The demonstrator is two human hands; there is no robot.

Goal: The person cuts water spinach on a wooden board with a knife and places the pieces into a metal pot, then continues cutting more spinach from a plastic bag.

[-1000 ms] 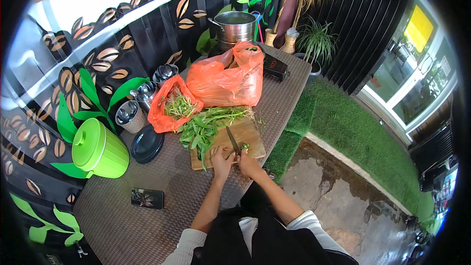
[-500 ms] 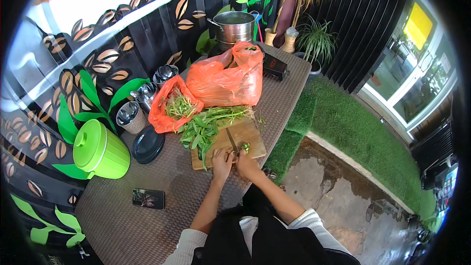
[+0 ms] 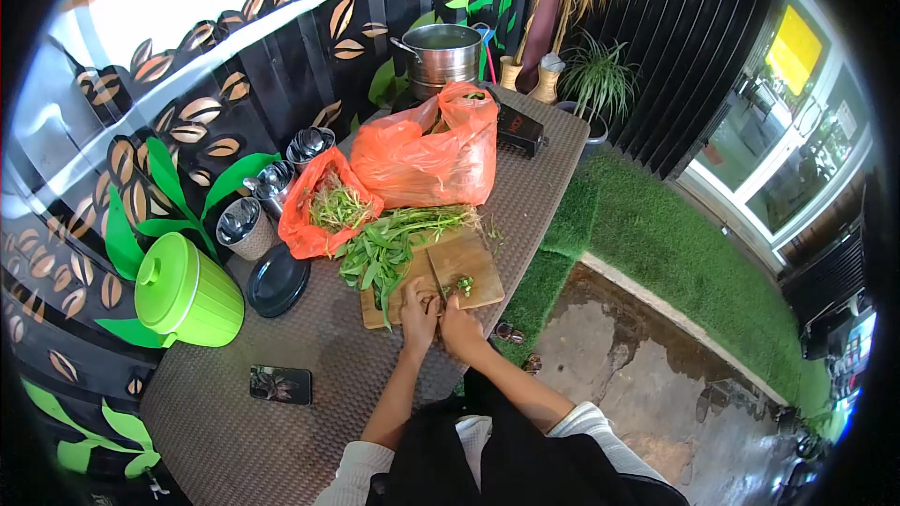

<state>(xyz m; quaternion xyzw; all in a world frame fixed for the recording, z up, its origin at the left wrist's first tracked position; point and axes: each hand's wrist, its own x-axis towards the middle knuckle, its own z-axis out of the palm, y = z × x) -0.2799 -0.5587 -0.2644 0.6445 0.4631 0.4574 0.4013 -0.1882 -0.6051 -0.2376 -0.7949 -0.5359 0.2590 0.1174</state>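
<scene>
A knife (image 3: pixel 434 272) points away from me over the wooden cutting board (image 3: pixel 480 264), its handle wrapped in my right hand (image 3: pixel 460 330). Close beside it, my left hand (image 3: pixel 418 315) rests at the board's near edge with its fingers curled in. Whatever sits between those fingers is too small and hidden to name. Chopped green pieces (image 3: pixel 463 285) lie on the board just right of the blade. A bunch of leafy greens (image 3: pixel 377 258) covers the board's far left part, stems toward the right.
Behind the board stand a small orange bag of trimmings (image 3: pixel 340 205) and a larger orange bag (image 3: pixel 424 155). A steel pot (image 3: pixel 447 61) is at the back. Leftward are cutlery cups (image 3: pixel 246 227), black plates (image 3: pixel 278 279), a green lidded bucket (image 3: pixel 190 290) and a phone (image 3: pixel 280 384).
My right hand has come slightly toward me and left with the knife, nearer my left hand. The view has shifted a little. The greens and bags stay put.
</scene>
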